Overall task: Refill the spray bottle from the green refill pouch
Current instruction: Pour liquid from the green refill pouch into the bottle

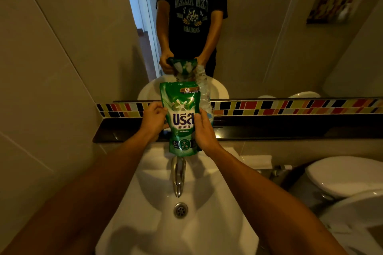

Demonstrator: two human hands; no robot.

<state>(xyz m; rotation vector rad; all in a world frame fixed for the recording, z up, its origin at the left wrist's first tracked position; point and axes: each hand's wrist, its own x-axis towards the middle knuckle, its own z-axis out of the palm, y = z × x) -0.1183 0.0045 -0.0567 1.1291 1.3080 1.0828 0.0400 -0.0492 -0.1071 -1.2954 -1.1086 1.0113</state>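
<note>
Both hands, left hand [153, 118] and right hand [204, 130], grip closed on green pouch [182, 118]; steady it, aim spout into clear bottle [204, 91] behind.

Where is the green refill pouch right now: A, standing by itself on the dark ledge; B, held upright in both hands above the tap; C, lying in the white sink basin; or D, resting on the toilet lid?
B: the green refill pouch is upright in the air over the chrome tap, with the left hand on one edge and the right hand on the other.
</note>
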